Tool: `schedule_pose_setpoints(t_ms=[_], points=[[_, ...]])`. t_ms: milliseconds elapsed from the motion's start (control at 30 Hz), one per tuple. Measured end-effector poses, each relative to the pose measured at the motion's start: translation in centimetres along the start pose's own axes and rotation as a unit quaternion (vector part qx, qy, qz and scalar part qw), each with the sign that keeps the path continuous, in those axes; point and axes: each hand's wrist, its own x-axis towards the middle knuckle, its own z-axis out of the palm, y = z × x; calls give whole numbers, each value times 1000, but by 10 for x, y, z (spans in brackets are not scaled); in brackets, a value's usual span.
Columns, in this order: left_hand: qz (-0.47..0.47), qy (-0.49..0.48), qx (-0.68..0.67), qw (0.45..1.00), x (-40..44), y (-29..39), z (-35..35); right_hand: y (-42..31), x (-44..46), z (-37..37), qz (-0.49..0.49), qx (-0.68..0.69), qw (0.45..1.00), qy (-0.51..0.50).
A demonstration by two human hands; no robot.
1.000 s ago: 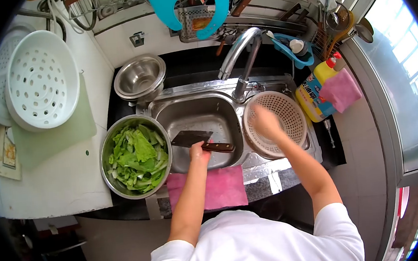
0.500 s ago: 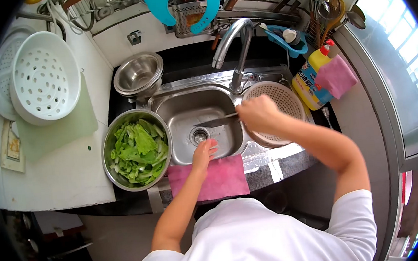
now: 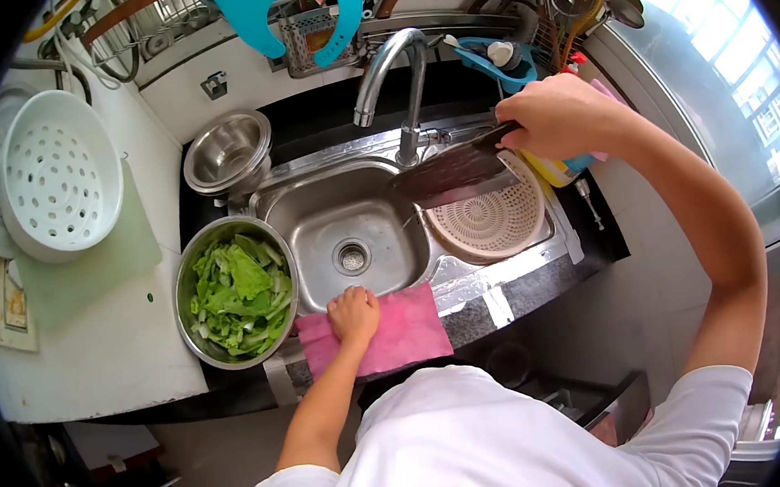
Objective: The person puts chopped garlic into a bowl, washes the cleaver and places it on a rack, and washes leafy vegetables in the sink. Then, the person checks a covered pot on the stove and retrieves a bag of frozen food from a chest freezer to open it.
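Observation:
My right hand (image 3: pixel 563 116) is closed round the handle of a cleaver (image 3: pixel 448 171), raised above the sink's right side. The dark, wet-looking blade points left, and a thin streak of water falls from its lower edge. Below the blade stands a beige plastic colander (image 3: pixel 489 225), partly covered by it. At the sink's front edge, my left hand (image 3: pixel 353 314) rests with curled fingers on a pink cloth (image 3: pixel 410 329); the fingertips are not clearly visible. The steel sink (image 3: pixel 301 223) has its drain in the middle, under a curved faucet (image 3: pixel 418 76).
A steel bowl of cut green leaves (image 3: pixel 240 296) stands left of the sink, with nested steel bowls (image 3: pixel 227 151) behind it. White strainers (image 3: pixel 59 169) lean at far left. A yellow bottle (image 3: pixel 554 171) is partly hidden behind my right hand. A drawer (image 3: pixel 618 409) stands open below.
My right hand has lifted the cleaver up and right out of the sink, turning its broad side into view. My left hand has moved from over the basin onto the pink cloth. The view has shifted.

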Motion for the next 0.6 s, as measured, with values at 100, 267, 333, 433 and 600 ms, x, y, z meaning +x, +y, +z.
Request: schedule_pose_setpoints(t_ms=[100,267,333,433,600], points=[[14,28,-5,999,0,1,0,9,-9,-4,17,-12,1000,-5],[15,36,-11,999,-1,0,1,24,-18,-10,19,-14,999,30],[17,44,-14,999,-1,-1,3,27,-20,-10,25,-15,999,43],[15,45,-12,999,-1,0,2,30,-22,-13,21,-20,998,53],[16,41,-15,999,1,1,1,36,-22,-10,1,-17,996,83]])
